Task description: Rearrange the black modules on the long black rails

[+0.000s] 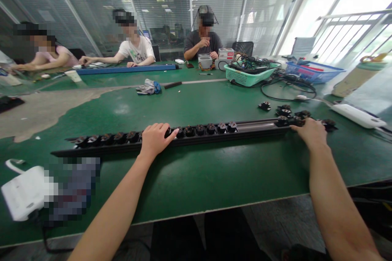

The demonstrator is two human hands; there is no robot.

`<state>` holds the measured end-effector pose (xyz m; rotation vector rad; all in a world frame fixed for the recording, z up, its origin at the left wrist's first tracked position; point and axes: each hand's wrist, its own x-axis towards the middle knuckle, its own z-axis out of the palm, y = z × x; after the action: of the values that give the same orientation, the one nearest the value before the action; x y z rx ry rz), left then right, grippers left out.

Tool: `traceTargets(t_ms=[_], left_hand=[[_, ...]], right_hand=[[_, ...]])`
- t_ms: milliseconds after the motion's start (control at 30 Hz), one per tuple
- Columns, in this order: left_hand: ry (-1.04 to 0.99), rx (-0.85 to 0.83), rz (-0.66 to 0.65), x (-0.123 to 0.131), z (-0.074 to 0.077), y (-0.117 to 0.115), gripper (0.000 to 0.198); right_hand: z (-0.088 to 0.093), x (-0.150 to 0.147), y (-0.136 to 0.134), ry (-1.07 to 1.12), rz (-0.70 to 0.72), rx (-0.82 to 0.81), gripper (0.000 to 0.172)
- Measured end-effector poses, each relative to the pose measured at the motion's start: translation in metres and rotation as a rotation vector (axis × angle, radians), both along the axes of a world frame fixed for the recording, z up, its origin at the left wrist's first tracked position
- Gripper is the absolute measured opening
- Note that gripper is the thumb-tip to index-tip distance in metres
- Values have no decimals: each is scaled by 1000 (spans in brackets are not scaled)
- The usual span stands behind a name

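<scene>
The green bench (214, 163) carries a long black rail (251, 127) lying along its near edge; a row of black sockets (211, 128) sits in the rail's channel, with a bare stretch right of the middle. Toward the far right corner a green basket (245, 78) holds a tangle of black cables (251, 64); just right of it a blue basket (309, 76) holds red and white pieces, too small to tell. The left hand (155, 138) lies palm down on the rail's middle, fingers loosely bent, thumb out, gripping nothing; the right hand (310, 132) touches the rail's right end, fingertips hidden, so its grip cannot be told. Loose sockets (284, 111) lie just beyond it.
</scene>
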<state>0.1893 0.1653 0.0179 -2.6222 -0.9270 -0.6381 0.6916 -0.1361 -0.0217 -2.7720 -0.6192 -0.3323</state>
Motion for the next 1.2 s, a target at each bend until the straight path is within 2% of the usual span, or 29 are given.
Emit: traceTargets(t_ms=[33,67,133,200,300,400,500,567,667,833,1033,1200], left_hand=[[1,4,2,0,0,0,55],[1,7,3,0,0,0,55],[-1,9,3,-1,0,-1,55],[-4,8,-1,-1,0,-1,54],[-6,13,-8,-1,0,-1,53],[-8,18,-9,-1,0,-1,53],[-5,23,-9,-1,0,-1,53],[-3,27,-10,-1,0,0,53],[-1,30,-15,-1,0,1,53],[3,21,-13,0,-1,3,53],[3,10,-10,2,-1,3,54],[-8,-7,-17,3,-1,3,53]], right_hand=[[6,-7,2,-35,-79,-28,47],[13,-15,5,-103,-94,-36,45],[29,-32,13,-227,-42,-6,43],[47,-51,24,-275,118,51,41],[64,-89,46,-244,453,84,32],[66,-131,72,-266,641,9,35],[54,-164,98,-130,808,6,41],[45,-176,110,-33,860,35,38],[35,-183,118,59,869,118,32],[27,-194,117,23,801,183,28],[26,-206,120,-25,562,98,34],[28,-202,120,-62,571,62,34]])
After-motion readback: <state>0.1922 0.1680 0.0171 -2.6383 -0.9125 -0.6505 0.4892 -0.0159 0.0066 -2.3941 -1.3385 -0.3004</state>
